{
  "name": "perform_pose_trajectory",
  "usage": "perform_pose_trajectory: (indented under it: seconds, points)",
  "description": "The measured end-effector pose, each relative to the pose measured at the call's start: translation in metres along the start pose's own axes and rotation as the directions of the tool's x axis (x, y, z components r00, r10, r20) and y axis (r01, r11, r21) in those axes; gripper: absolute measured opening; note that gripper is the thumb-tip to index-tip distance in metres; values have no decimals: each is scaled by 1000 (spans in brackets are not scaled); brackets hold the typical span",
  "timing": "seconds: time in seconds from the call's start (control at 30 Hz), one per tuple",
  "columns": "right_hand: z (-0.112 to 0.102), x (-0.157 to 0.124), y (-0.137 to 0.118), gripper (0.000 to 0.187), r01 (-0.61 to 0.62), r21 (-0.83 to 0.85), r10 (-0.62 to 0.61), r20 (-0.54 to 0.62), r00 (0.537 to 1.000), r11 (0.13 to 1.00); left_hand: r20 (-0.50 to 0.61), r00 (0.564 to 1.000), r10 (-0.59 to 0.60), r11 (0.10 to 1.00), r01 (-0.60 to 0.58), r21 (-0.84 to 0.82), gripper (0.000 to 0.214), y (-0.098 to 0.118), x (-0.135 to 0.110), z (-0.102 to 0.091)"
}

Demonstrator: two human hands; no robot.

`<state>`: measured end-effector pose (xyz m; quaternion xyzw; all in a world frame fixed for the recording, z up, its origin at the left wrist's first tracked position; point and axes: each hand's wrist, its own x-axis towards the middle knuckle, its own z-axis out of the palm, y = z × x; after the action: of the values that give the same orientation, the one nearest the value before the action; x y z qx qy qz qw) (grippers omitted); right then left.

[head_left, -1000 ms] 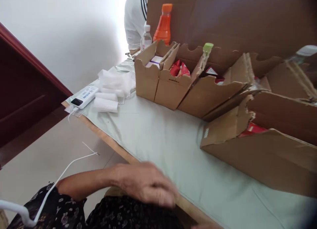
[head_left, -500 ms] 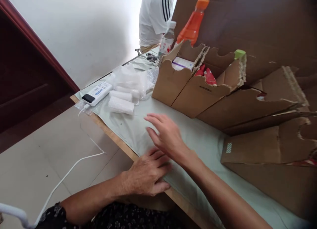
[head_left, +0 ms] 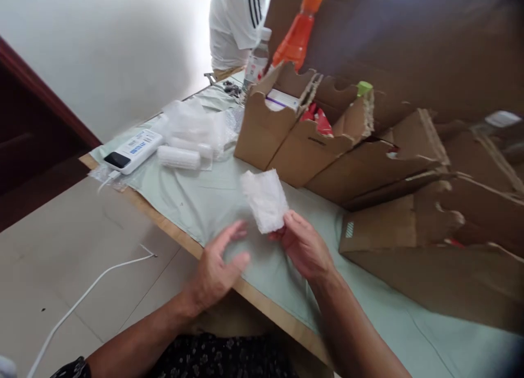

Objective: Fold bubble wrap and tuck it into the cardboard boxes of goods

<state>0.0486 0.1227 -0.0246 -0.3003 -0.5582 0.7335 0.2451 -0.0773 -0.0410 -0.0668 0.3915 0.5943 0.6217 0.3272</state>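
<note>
Between the thumb and fingers of my right hand (head_left: 305, 241) is a white bubble-wrap packet (head_left: 266, 201), roughly rectangular with uneven edges. It is raised over the pale green cloth (head_left: 208, 201), in front of the cardboard boxes. What is inside the wrap cannot be made out. My left hand (head_left: 219, 266) is near the table's front edge, slightly blurred, its thumb and fingers apart and holding nothing. A gap separates it from the packet. A white rolled wrap (head_left: 179, 157) lies further back on the cloth, beside a heap of clear plastic wrap (head_left: 192, 121).
Cut cardboard boxes (head_left: 262, 130) line the right side, with small packages inside. An orange bottle (head_left: 293, 40) and a clear bottle (head_left: 256, 61) stand behind them. A white power bank (head_left: 134, 151) with a cable lies at the left. Another person (head_left: 233, 26) is at the far end.
My right hand now holds a white packet, and one fewer white roll lies on the cloth. My left hand has moved left, away from the right one. The view has shifted right.
</note>
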Motion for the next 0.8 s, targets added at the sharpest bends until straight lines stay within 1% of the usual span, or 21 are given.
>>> perform_pose_trajectory:
  seconds: [0.03,0.07,0.1,0.13,0.23,0.27,0.3,0.33,0.4,0.43,0.47,0.5,0.53,0.57,0.6,0.63,0.67,0.7,0.73,0.77,0.8]
  points:
    - [-8,-18,3,40,-27,34,28,-36,999,999,-14,994,-113,982,109,-155,70,2,3,2]
    - [-14,-35,7,41,-50,61,54,-63,997,997,-7,980,-196,940,186,-285,78,5,7,7]
    - [-18,-51,11,41,-77,87,83,-76,994,993,15,967,-255,893,242,-379,84,8,10,13]
    - [-21,-66,15,41,-108,115,117,-74,990,987,48,952,-302,852,292,-435,88,11,12,21]
    - [-32,-109,26,43,-190,180,200,-39,979,965,168,900,-402,784,433,-445,84,22,14,52]
    - [-37,-124,30,45,-170,185,184,-62,981,968,193,886,-421,780,462,-422,80,25,12,62]
    - [-42,-138,33,48,-113,168,132,-108,985,979,201,880,-430,788,474,-392,76,28,11,72]
    - [-47,-152,35,56,-24,116,43,-171,984,993,191,884,-427,806,468,-363,73,30,9,81]
    - [-54,-177,41,84,147,-111,-171,-265,949,983,149,903,-402,850,429,-306,70,34,5,98]
    - [-55,-186,43,99,186,-264,-258,-272,927,946,138,911,-388,869,411,-276,70,35,4,105]
    - [-56,-193,44,111,193,-407,-316,-261,912,893,147,914,-377,881,403,-249,71,36,2,112]
    - [-55,-198,45,115,181,-517,-353,-256,900,837,171,913,-371,887,403,-227,70,36,1,119]
    - [-55,-199,46,109,161,-584,-383,-278,881,795,195,910,-367,891,404,-209,68,36,0,125]
    - [-55,-198,45,94,141,-606,-405,-324,855,783,212,908,-361,895,401,-196,64,37,-1,130]
    - [-57,-196,45,73,127,-586,-418,-393,819,800,217,910,-354,898,396,-192,59,37,-1,134]
    - [-59,-193,44,51,123,-529,-413,-475,777,840,213,913,-348,900,389,-198,53,38,-1,136]
    - [-63,-190,43,35,132,-437,-386,-568,727,890,205,916,-346,899,386,-208,47,38,1,138]
    - [-67,-188,41,24,160,-316,-337,-656,676,935,195,916,-351,894,389,-221,41,39,2,138]
    - [-72,-186,40,19,203,-169,-262,-725,638,964,193,912,-362,886,401,-233,38,41,5,137]
    - [-76,-185,39,19,254,-13,-172,-767,618,967,197,906,-375,877,415,-242,36,42,7,135]
    - [-79,-185,38,22,297,136,-82,-782,618,945,202,901,-384,871,426,-245,37,44,10,133]
